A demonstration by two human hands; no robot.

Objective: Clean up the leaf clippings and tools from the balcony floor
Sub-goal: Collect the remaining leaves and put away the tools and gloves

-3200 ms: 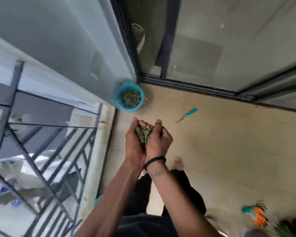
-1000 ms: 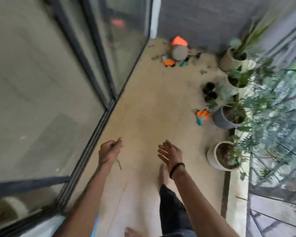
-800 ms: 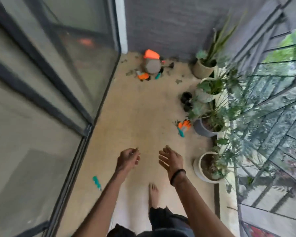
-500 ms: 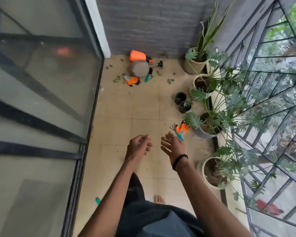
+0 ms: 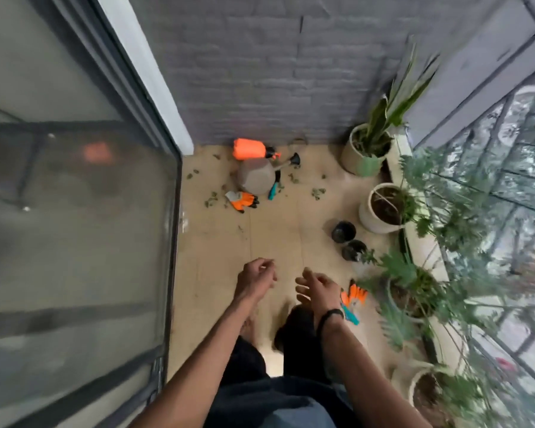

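Two hands, left (image 5: 257,278) and right (image 5: 317,288), fingers loosely curled and holding nothing, between loads: leaf clippings (image 5: 212,199) lie scattered by the far wall around the glove (image 5: 241,201) and watering can (image 5: 257,180); you likely walk over and gather them next.

A beige tiled floor (image 5: 223,251) is seen in the middle of the frame, and a grey brick-patterned wall (image 5: 260,72) at the top. At the foot of the wall an orange sprayer (image 5: 248,148) and a grey-brown watering can (image 5: 257,180) are shown, with dark green leaf clippings (image 5: 318,192) scattered around. An orange and grey glove (image 5: 241,200) is found below the can. A second orange glove (image 5: 354,296) with a teal cuff is seen right of centre. A black band is worn on the right wrist (image 5: 329,316).
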